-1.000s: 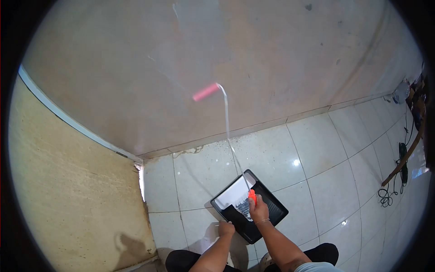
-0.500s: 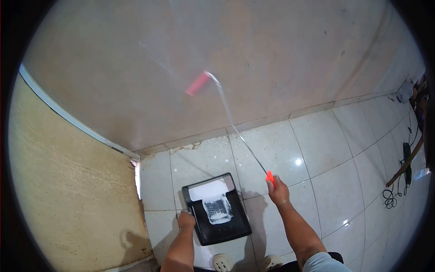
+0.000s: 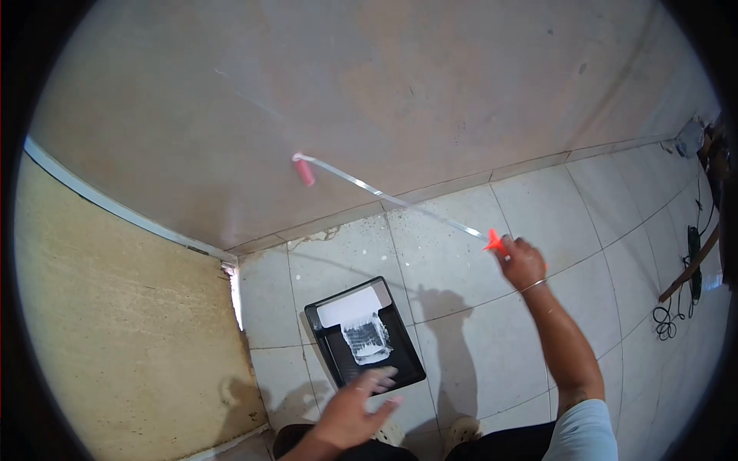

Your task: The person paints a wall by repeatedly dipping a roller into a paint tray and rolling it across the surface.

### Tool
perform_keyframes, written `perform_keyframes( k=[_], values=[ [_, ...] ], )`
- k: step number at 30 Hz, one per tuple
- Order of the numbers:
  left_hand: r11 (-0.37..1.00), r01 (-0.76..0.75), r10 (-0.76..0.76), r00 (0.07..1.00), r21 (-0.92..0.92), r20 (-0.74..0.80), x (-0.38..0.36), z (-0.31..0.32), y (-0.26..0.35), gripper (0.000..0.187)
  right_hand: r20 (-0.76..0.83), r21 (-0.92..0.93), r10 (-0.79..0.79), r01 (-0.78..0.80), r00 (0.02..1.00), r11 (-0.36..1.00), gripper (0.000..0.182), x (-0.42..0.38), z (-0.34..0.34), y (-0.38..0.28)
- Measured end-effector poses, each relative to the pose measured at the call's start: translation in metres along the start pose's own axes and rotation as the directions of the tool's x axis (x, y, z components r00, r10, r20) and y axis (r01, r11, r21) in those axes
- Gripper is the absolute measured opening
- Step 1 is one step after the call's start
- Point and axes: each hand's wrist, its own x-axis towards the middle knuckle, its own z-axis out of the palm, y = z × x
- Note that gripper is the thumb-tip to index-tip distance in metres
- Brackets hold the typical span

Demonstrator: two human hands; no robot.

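My right hand (image 3: 524, 263) grips the orange handle (image 3: 493, 241) of a long-rod paint roller. Its metal rod (image 3: 384, 197) reaches up and left, and the pink roller head (image 3: 304, 171) is near the lower part of the wall (image 3: 430, 100). Below, a black paint tray (image 3: 407, 357) lies on the tiled floor, with white paint (image 3: 350, 307) in its well and smeared on the ramp. My left hand (image 3: 360, 411), slightly blurred, is over the tray's near edge with its fingers spread and nothing in them.
A yellowish panel (image 3: 131, 307) with a pale frame stands on the left. Far right are a black cable (image 3: 667, 323), a wooden stick (image 3: 689, 265) and a clear plastic container (image 3: 690, 138). My shoes (image 3: 463, 430) are just below the tray.
My left hand has let go of the tray's left side and moved right, opening. My right hand has risen to the right; the roller head has swung down and left.
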Motion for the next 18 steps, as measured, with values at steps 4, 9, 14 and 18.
perform_keyframes(
  k=[4,9,14,18],
  values=[
    [0.999,-0.040,0.037,0.990,0.019,0.134,0.014,0.021,-0.025,0.049,-0.024,-0.126,0.107,-0.109,0.994,0.986,0.026,-0.017,-0.059,0.104],
    [0.988,-0.046,0.029,0.993,0.151,0.114,0.035,0.030,-0.026,0.053,0.038,-0.148,-0.083,0.088,0.996,0.985,0.028,0.020,-0.045,0.036],
    [0.985,-0.155,0.144,0.982,0.082,0.123,0.036,0.028,-0.022,0.052,-0.082,-0.025,-0.040,0.038,0.996,0.999,0.026,0.021,-0.023,0.032],
    [0.999,-0.045,0.042,0.995,0.025,0.091,0.026,0.011,-0.032,0.050,-0.021,-0.175,0.166,-0.167,0.986,0.970,0.028,-0.033,-0.053,0.097]
  ],
)
